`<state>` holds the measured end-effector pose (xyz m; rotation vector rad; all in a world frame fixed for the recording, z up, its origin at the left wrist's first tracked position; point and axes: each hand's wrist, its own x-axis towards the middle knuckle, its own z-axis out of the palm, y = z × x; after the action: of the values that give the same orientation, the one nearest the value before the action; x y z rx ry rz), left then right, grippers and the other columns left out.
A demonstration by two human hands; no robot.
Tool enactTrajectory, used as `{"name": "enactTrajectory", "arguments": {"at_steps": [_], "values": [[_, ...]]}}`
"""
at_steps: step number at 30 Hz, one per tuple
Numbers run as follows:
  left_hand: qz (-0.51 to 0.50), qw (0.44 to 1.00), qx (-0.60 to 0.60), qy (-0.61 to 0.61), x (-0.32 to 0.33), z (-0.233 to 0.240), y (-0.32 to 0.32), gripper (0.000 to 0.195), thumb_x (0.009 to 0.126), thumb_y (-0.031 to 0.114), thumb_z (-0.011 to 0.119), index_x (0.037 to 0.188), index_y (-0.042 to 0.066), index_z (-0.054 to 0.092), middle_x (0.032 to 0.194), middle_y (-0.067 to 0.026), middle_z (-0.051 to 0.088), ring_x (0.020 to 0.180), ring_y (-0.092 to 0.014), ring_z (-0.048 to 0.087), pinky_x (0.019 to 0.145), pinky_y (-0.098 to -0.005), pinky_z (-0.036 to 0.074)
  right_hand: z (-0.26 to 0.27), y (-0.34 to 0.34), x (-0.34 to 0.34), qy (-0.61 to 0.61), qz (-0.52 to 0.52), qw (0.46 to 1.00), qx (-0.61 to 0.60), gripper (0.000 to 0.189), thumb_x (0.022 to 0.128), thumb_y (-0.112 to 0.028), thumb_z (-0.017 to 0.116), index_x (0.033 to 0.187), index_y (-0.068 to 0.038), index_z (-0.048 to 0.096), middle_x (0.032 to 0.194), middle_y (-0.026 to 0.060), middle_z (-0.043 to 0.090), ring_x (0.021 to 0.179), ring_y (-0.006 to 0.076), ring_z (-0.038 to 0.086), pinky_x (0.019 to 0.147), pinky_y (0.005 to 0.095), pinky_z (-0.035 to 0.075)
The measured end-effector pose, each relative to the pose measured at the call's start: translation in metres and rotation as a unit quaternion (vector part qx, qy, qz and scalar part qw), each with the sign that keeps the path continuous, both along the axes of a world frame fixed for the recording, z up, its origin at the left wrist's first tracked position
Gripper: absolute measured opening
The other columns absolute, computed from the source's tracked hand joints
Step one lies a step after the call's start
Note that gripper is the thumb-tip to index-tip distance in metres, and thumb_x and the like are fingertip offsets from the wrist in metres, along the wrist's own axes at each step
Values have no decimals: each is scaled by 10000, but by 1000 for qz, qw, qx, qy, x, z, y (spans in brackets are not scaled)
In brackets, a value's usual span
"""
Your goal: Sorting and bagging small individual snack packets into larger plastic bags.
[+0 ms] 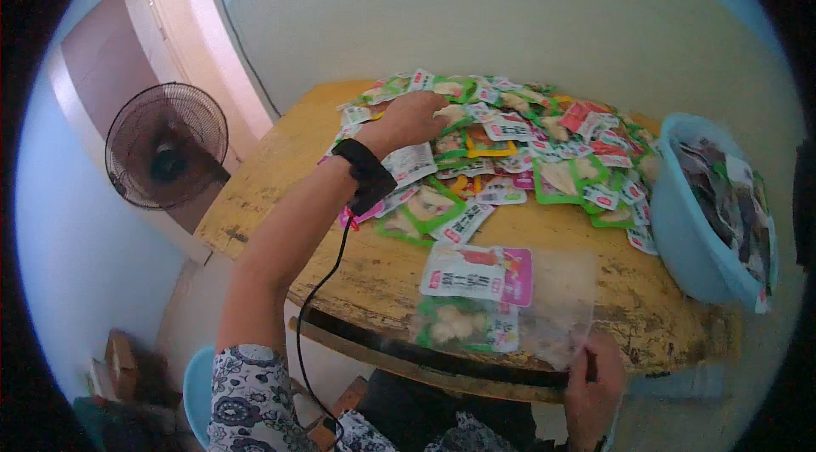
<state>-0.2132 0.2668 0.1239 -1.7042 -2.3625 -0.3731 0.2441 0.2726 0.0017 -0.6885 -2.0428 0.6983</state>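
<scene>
My left hand (pixel 414 124) reaches over the near left part of a pile of small sealed food packets (pixel 507 127) on a worn yellow wooden table; its fingertips are by a green-edged packet, and whether they grip one cannot be told. At the table's front edge, my right hand (pixel 596 366) pinches the corner of a clear plastic bag (pixel 564 299). A green-edged packet (pixel 456 324) lies inside the bag. A white and magenta packet (pixel 475 273) is at the bag's upper left; whether it is inside or on top is unclear.
A light blue plastic basin (pixel 688 242) holding dark packets stands at the table's right end. The table (pixel 268 178) meets the wall behind the pile. A black fan (pixel 167 146) stands to the left. A black cable (pixel 306 318) hangs from my left wrist.
</scene>
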Motion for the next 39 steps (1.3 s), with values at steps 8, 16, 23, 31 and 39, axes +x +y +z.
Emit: {"name": "enactTrajectory", "arguments": {"at_steps": [8,16,23,31,39], "values": [[-100,994,13,-38,62,8,93,450,913,310,611,1251,12,605,1152,-210,666,1021,-380,647,893,-453,515,11,-4,-1,23,22,999,-30,164,825,53,609,978,2,631,924,134,626,752,223,610,646,305,486],[-157,987,3,33,99,-17,192,377,915,368,590,975,-2,630,902,-252,652,862,-448,622,758,-529,487,8,6,0,42,39,997,42,162,814,28,651,967,-27,661,900,140,668,802,268,661,671,336,531],[-15,998,-49,25,123,-29,246,399,796,417,694,940,46,714,963,-179,709,923,-345,686,787,-478,545,19,-2,-5,82,22,995,-60,213,842,-11,689,1045,-73,677,904,112,684,734,235,622,647,342,524],[46,996,-73,-2,115,-28,261,509,663,300,827,1107,114,664,1126,-156,671,1091,-350,634,876,-520,522,-4,20,7,43,66,994,69,272,882,-56,696,1131,-167,696,1026,142,711,729,259,662,576,314,537],[-11,996,39,-77,98,-13,258,241,693,197,738,827,1,699,868,-272,672,856,-456,649,755,-493,529,0,6,6,37,67,997,-20,182,805,48,675,966,-35,679,917,132,685,798,286,674,673,343,538]]}}
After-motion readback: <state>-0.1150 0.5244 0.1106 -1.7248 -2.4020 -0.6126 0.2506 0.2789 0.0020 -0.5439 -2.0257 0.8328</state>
